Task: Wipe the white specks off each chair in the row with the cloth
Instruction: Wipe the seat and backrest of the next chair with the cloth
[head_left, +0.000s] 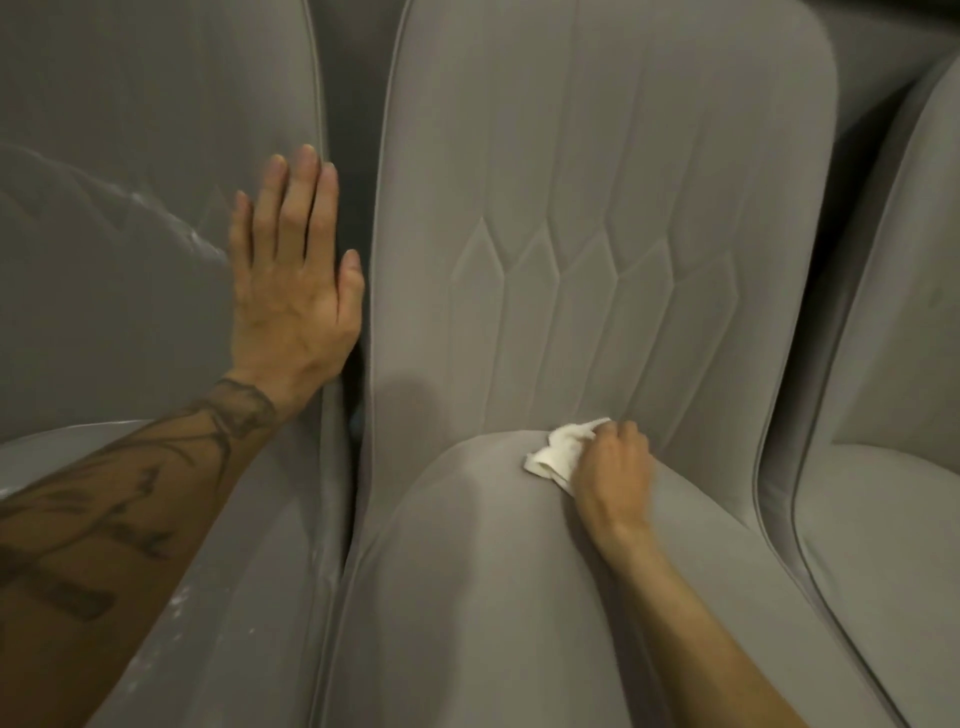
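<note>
1. Left grey upholstered chair (130, 234): backrest and seat at frame left. White specks and streaks (195, 236) run across the lower backrest; more specks on the seat's right edge, low in frame.
2. Left hand (293, 280): fingers spread wide, palm flat against the left chair's backrest at its right edge, holding nothing. Tattooed forearm (114, 530) crosses that chair's seat from the lower-left corner.
3. Dark gap (358, 218) separates the left chair from the middle one; the left thumb sits at its edge.
4. Middle grey upholstered chair (597, 182): backrest has stitched vertical channels meeting in diamond points. No specks that I can make out on the fabric in view.
5. Small crumpled white cloth (558, 452): on the middle chair's seat, at the back where seat meets backrest.
6. Right hand (613, 467): closed around the cloth, pressing it on the seat cushion; cloth sticks out to the hand's left. Bare forearm enters from the lower right.
7. Right grey upholstered chair (893, 415): partly in frame at the right edge, just beside the middle chair, untouched by either hand.
</note>
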